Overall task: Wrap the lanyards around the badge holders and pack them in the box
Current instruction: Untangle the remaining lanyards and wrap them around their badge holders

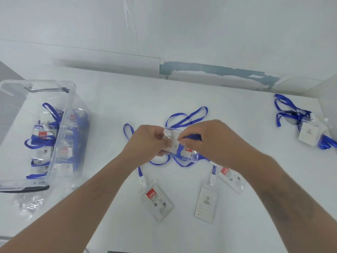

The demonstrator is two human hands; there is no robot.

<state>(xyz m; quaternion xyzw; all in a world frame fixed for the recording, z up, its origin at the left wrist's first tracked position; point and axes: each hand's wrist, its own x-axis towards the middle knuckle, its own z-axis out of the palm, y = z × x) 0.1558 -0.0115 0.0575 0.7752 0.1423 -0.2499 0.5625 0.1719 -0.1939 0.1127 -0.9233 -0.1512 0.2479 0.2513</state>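
From my head view I see both hands meeting over the middle of the white tabletop (228, 110). My left hand (149, 139) has its fingers curled round the left edge of a clear plastic badge holder with a red-and-white card inside (179, 148), and my right hand (206, 137) pinches a blue ribbon lanyard (189, 115) against the holder's top; part of the ribbon already crosses the holder, while loose loops lie on the tabletop beyond and to the left of my hands. Nearer to me lie three more clear badge holders: one with a red-labelled card (156, 202) on the left, one showing a grey portrait card (205, 204) to its right, and a third red-labelled one (230, 178) partly under my right wrist. At the far right sits another portrait-card holder tangled in blue lanyard (308, 133). On the left stands a clear plastic storage box (71, 99) holding several wrapped badge holders (43, 137), with crumpled clear plastic wrapping (29, 204) on its near side.
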